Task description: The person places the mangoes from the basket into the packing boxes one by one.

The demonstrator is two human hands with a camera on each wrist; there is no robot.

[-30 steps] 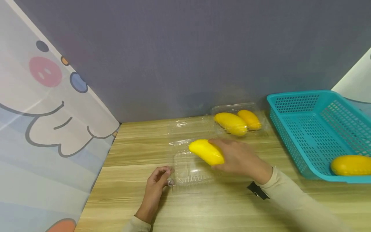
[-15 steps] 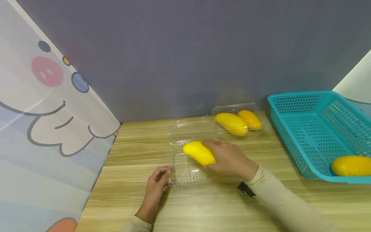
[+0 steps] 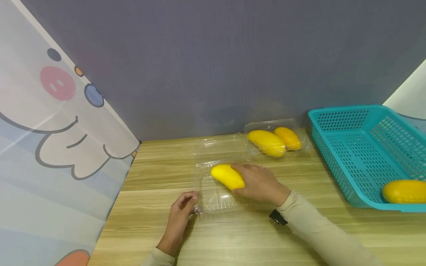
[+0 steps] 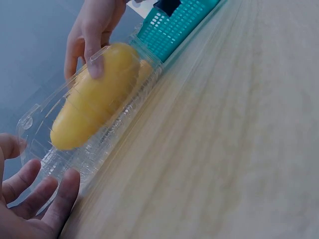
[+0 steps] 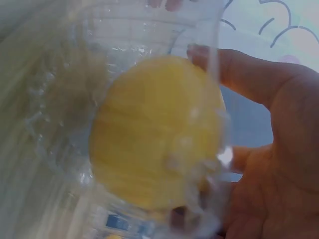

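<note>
In the head view a clear plastic clamshell box (image 3: 216, 203) lies open on the wooden table, its lid (image 3: 217, 146) folded back toward the wall. My right hand (image 3: 259, 183) grips a yellow mango (image 3: 226, 175) by its right end, fingers over one side and thumb on the other. The mango sits within the walls of the box, as the left wrist view shows through the plastic. At the box's left edge my left hand (image 3: 181, 208) holds the rim between thumb and fingers; its fingertips (image 4: 69, 181) show close against the plastic wall.
Behind and to the right, a second clear box (image 3: 269, 123) holds two mangoes (image 3: 266, 142). A turquoise basket (image 3: 332, 162) stands at the right with one mango (image 3: 404, 191) inside. A grey wall (image 3: 213, 66) closes off the back, and a printed panel (image 3: 56, 147) the left.
My right hand has carried the mango left and slightly lower into the box. My left hand has stayed at the box's left edge.
</note>
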